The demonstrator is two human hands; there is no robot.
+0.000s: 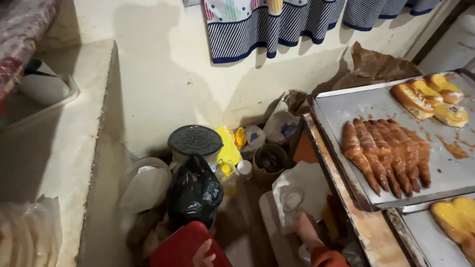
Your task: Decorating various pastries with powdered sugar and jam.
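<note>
Left hand [204, 256] gripped the red lid [180, 247] at its near edge, fingers curled over it. Right hand [306, 228] reached forward-left, fingers hidden, grip unclear, touching a clear plastic bag [297, 195] just beyond. Baking tray [356, 106] of twisted pastries [386, 153] lay farther right.

Right hand [306, 228] bare, orange-red sleeve [326, 257] ending at wrist; left hand [204, 256] bare, only fingers visible, no sleeve visible.
</note>
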